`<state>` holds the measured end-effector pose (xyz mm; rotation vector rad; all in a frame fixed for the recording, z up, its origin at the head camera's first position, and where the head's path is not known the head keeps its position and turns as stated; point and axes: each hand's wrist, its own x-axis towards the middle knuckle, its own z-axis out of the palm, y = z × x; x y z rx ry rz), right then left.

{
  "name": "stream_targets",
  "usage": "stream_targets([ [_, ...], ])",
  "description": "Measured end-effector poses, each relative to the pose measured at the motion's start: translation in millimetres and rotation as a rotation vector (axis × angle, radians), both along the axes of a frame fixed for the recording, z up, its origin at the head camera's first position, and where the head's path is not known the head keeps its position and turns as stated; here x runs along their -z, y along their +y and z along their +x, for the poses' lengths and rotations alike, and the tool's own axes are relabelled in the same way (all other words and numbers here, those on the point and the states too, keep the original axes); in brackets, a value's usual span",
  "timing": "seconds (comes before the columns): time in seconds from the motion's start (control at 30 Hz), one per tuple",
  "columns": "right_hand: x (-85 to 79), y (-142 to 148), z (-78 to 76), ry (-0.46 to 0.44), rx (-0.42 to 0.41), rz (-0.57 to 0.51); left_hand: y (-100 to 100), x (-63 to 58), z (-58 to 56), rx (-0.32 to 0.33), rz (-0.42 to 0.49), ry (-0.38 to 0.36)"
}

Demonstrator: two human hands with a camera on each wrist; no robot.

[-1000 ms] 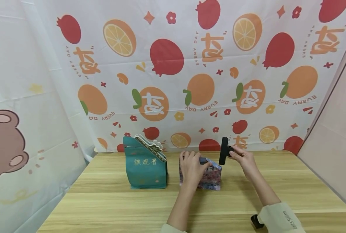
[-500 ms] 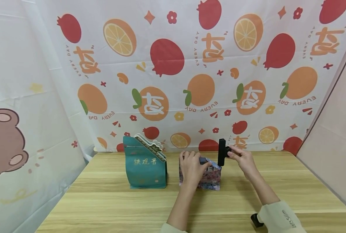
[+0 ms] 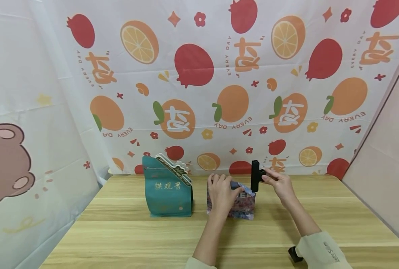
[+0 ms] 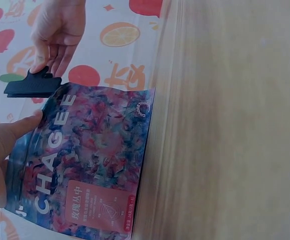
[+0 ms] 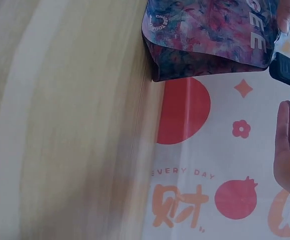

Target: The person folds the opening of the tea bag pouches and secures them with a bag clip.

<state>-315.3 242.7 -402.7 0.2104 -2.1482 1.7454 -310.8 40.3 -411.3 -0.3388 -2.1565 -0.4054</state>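
Note:
A small pink-and-blue patterned pouch [image 3: 243,207] lettered CHAGEE [image 4: 99,135] stands on the table. My left hand [image 3: 219,192] pinches its folded top edge, with the thumb on the front. In my right hand [image 3: 280,185] is a black bag clip [image 3: 254,176], gripped by its handle between thumb and fingers. Upright at the pouch's top right corner, the clip's long bar [image 4: 32,87] is very near or touching it; I cannot tell whether the corner lies between its jaws. The right wrist view shows the clip [image 5: 287,70] beside that corner.
Left of the pouch stands a teal bag [image 3: 167,198] with gold characters. A decorated clip [image 3: 174,170] sits slantwise across its top right corner. A small black object [image 3: 295,254] is at the right sleeve. Behind the wooden table [image 3: 135,239] hangs a fruit-print curtain [image 3: 192,112].
My right hand has brought the clip slightly left and down to the pouch's corner, and the clip has turned from tilted to nearly vertical. The left hand keeps its place on the pouch.

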Motion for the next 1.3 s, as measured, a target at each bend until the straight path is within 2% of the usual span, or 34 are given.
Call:
stream_targets([
  [0.13, -1.0, -2, 1.1, 0.018, -0.011, -0.007, 0, -0.1, 1.7, 0.001, -0.002, 0.011],
  [0.3, -1.9, -4, 4.8, 0.065, 0.009, 0.093, 1, -0.6, 4.2, -0.010, -0.016, -0.001],
  [0.5, 0.0, -10, 4.5, 0.176, 0.040, 0.179, 0, -2.2, 2.8, -0.010, -0.024, -0.011],
  [0.73, 2.9, -17, 4.2, 0.294, 0.075, 0.241, -1, -1.9, -0.3, 0.022, -0.013, -0.022],
  [0.93, 3.8, -21, 3.2, 0.388, 0.069, 0.296, -3, -4.6, -0.4, 0.040, -0.012, -0.114],
  [1.1, 2.8, -23, 3.6, 0.418, 0.061, 0.326, -3, -7.8, 0.1, 0.042, -0.037, -0.196],
  [1.23, 2.4, -23, 4.1, 0.436, 0.077, 0.408, -4, -10.2, 1.0, 0.051, -0.055, -0.254],
  [1.3, 4.1, -23, 3.7, 0.476, 0.080, 0.463, -5, -10.5, 1.2, 0.061, -0.056, -0.260],
])
